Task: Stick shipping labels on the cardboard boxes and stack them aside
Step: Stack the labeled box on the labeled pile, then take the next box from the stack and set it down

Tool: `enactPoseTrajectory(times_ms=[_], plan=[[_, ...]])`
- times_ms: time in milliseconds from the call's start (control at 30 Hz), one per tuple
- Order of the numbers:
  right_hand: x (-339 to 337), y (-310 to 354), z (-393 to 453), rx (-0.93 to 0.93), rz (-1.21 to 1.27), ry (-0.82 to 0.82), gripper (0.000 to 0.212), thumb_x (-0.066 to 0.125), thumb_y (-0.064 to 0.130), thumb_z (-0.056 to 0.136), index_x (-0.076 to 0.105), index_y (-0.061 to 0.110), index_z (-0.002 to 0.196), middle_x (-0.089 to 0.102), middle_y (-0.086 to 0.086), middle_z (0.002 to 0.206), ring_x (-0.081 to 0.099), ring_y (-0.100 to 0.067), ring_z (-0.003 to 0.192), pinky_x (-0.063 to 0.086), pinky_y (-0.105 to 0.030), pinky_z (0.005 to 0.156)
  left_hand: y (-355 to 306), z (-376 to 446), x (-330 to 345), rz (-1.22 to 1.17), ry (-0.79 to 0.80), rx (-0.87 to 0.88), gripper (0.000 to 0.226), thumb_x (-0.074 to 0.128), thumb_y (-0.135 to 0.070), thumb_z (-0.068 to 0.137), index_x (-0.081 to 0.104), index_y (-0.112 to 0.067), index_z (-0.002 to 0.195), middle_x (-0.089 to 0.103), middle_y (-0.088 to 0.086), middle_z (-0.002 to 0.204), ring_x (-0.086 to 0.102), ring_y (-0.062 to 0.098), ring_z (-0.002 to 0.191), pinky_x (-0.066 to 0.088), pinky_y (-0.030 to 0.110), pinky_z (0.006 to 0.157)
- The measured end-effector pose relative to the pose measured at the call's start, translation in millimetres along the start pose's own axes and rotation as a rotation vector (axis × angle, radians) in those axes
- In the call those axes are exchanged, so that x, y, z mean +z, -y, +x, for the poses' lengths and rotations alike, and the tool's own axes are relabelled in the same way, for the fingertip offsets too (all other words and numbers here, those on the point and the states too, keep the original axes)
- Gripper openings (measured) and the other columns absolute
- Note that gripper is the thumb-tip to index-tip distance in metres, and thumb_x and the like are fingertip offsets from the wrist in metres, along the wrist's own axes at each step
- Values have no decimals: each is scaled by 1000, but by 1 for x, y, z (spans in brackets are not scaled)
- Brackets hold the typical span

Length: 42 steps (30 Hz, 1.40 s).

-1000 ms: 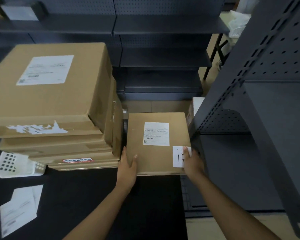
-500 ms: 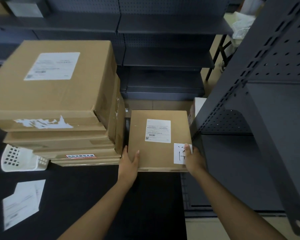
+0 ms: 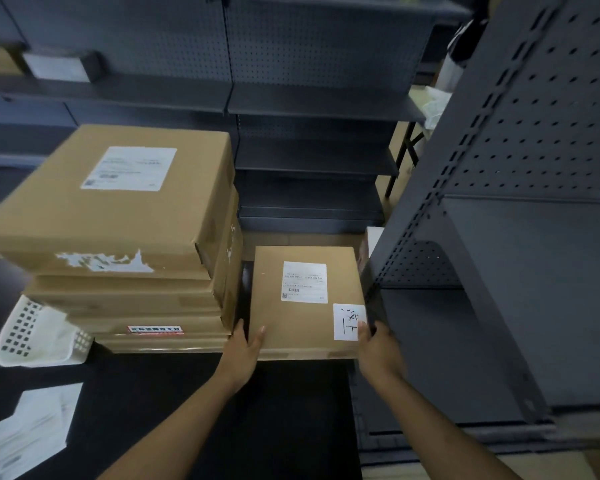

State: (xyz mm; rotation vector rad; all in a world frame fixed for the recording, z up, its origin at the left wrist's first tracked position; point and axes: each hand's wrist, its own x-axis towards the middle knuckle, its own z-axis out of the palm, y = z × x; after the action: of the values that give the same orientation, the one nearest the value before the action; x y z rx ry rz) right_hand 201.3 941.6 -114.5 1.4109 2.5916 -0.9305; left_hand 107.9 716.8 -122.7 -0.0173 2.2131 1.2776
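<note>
A flat cardboard box [image 3: 305,327] lies in the gap between a stack of boxes and a shelf unit. It carries a white shipping label [image 3: 304,282] on top and a handwritten white sticker [image 3: 348,321] at its near right corner. My left hand [image 3: 245,348] grips the box's near left corner, thumb on top. My right hand [image 3: 378,348] holds the near right corner, thumb on the sticker. The stack of cardboard boxes [image 3: 125,237] stands to the left; its top box bears a shipping label [image 3: 129,168].
A white perforated basket [image 3: 35,336] sits left of the stack on the black table [image 3: 174,410]. Loose label sheets [image 3: 28,431] lie at the near left. Dark metal shelving [image 3: 520,237] rises close on the right, and more shelves [image 3: 312,133] stand behind.
The box has slid a little away from me, with both hands following on its near corners. The view has tilted upward slightly.
</note>
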Motion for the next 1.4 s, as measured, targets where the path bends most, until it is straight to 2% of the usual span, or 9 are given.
enactPoseTrajectory(times_ms=[167,367,467,667,767,833,933,1100,1400], plan=[[-4,8,-25,-78,-89,-35,48,34,44,100,44,11,134,49,-14,133,45,-30,121,42,-41,98,0,-18,-2,22,-7,11,73,43,-47,97,14,-7,152,27,13,155,26,26,142,21,38,115],[2,15,-67,-203,-183,-14,40,34,38,100,52,11,124,53,-11,126,48,-26,113,45,-39,94,11,-40,-17,185,86,13,65,49,-49,94,32,-14,146,43,8,146,43,22,132,36,38,110],[5,16,-86,-294,-293,32,37,35,40,101,49,12,121,52,-8,126,47,-24,115,43,-34,95,11,-51,-28,358,64,90,59,53,-44,94,35,-16,143,47,4,142,46,19,128,39,33,104],[-7,28,-118,-519,-424,121,34,36,34,101,46,17,129,50,-5,127,48,-22,112,43,-30,93,5,-84,-60,696,7,281,50,54,-42,93,42,-23,138,53,0,133,52,14,119,44,33,101],[-14,34,-131,-627,-429,121,33,40,32,99,48,17,128,52,-4,124,49,-20,109,45,-31,90,3,-107,-76,796,-60,382,41,54,-41,92,49,-26,129,57,-3,123,55,11,109,47,33,96],[-17,36,-142,-668,-416,146,32,42,31,98,49,18,127,51,-3,124,49,-19,109,45,-30,91,5,-127,-85,861,-100,405,37,53,-39,92,50,-26,126,56,-3,123,54,12,110,45,32,97],[-16,36,-164,-724,-420,177,31,46,31,97,50,21,126,52,-1,124,50,-16,109,44,-30,95,15,-156,-99,994,-134,368,41,48,-38,95,46,-22,132,52,0,130,51,17,118,40,34,101],[-5,51,-210,-804,-423,187,30,50,30,97,52,23,126,55,3,123,52,-14,115,42,-30,101,46,-202,-133,1043,-171,264,40,45,-37,97,46,-20,132,52,2,128,51,19,116,40,33,98],[75,139,-319,-1064,-527,309,30,45,31,99,50,22,126,56,2,123,54,-16,113,46,-30,93,129,-279,-246,1058,-298,49,38,41,-38,96,50,-16,126,54,6,126,51,25,114,39,36,95]])
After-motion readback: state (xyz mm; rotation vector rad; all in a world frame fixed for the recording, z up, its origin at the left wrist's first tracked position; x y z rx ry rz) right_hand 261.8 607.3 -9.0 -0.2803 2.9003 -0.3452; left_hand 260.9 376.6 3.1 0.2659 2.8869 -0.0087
